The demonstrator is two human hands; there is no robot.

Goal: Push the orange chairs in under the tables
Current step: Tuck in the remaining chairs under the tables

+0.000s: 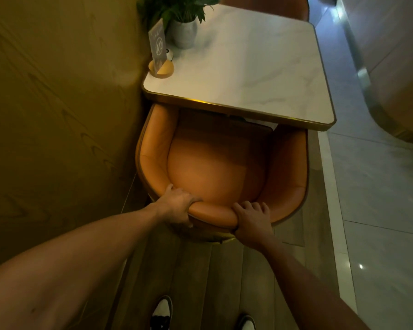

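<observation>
Both hands, left hand (177, 206) and right hand (252, 219), squeeze the back rim of the orange chair (215, 167), whose seat front sits under the tabletop (248, 67) ahead of them. A crooked push could bump its arms into the gold edge or scrape the wall beside the left hand.

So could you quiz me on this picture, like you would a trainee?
1. True or false: both hands grip the backrest of the orange chair.
2. What does the sign on the table read? A) B7 B) A12 C) C3
3. Fill in: the chair's front is ____ the table's edge.

Key:
1. True; the left hand and right hand both clasp the top rim.
2. B
3. under
</observation>
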